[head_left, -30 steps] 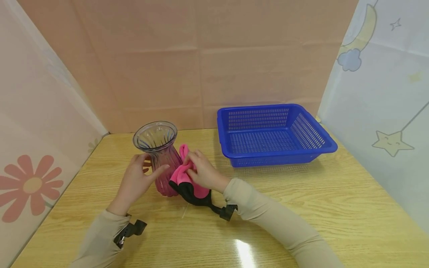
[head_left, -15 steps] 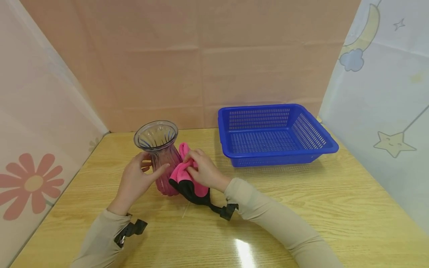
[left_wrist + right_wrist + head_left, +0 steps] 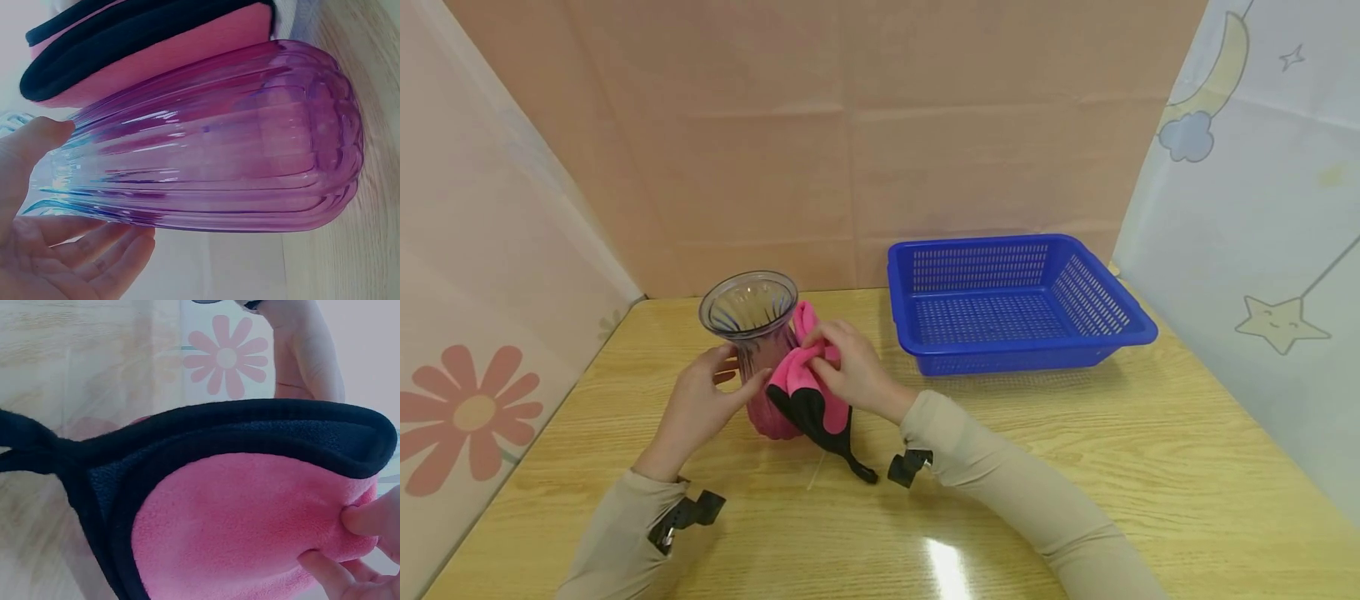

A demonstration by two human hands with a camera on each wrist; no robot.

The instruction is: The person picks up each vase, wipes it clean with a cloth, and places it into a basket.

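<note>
A fluted glass vase (image 3: 751,333), clear bluish at its flared rim and pink-purple lower down, stands upright on the wooden table. My left hand (image 3: 702,400) holds it below the rim, thumb on the near side and fingers behind, as the left wrist view shows with the vase body (image 3: 212,150). In my right hand (image 3: 852,367) is a folded pink plush cloth (image 3: 782,375) with black edging and a black hanging loop (image 3: 861,472). Thumb and fingertips pinch the pink part of the cloth (image 3: 231,512). The cloth lies against the vase's right side.
A blue plastic basket (image 3: 1000,333) with slotted walls stands at the back right of the table (image 3: 1037,467). A peach backdrop (image 3: 850,150) hangs behind, with patterned sheets on both sides. A thin pale strip (image 3: 815,472) shows on the wood below the vase.
My right hand has shifted slightly left and up with the cloth, over the vase's side. The black loop now hangs apart from the right wrist camera. My left hand stays on the vase.
</note>
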